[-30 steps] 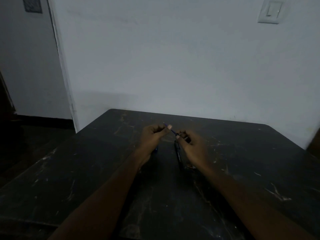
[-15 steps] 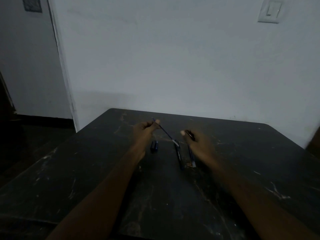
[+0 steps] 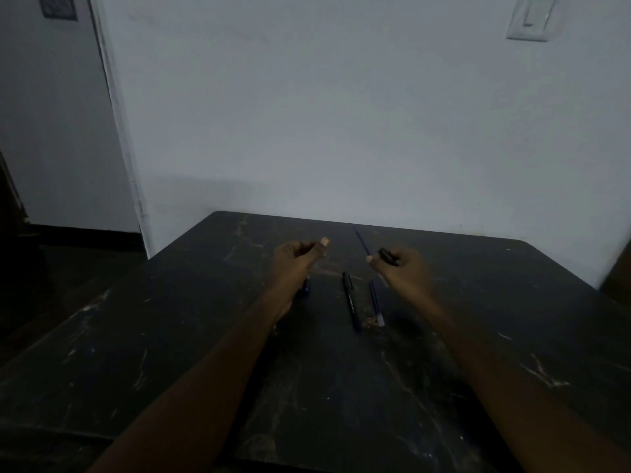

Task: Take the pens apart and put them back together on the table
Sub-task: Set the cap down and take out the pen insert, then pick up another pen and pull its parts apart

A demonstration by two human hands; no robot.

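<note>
My right hand (image 3: 401,269) is curled round a short dark pen piece (image 3: 388,257). Its thumb also pinches the lower end of a thin blue refill (image 3: 362,242) that points up and away. My left hand (image 3: 296,259) hovers to the left with fingers curled and thumb against the forefinger; nothing shows in it. On the black table (image 3: 170,336) between my hands lies a whole black pen (image 3: 351,302). A thin blue refill with a pale end (image 3: 375,303) lies just right of that pen. A small blue cap (image 3: 307,287) lies by my left wrist.
A pale wall stands right behind the table's far edge, with a light switch (image 3: 532,17) high on the right. A door frame (image 3: 116,114) and dark floor are to the left. Something brown shows at the right edge (image 3: 619,271).
My hands have drawn apart. The blue refill, which my left hand held by its far end, is now at my right thumb. My left hand has moved left without it.
</note>
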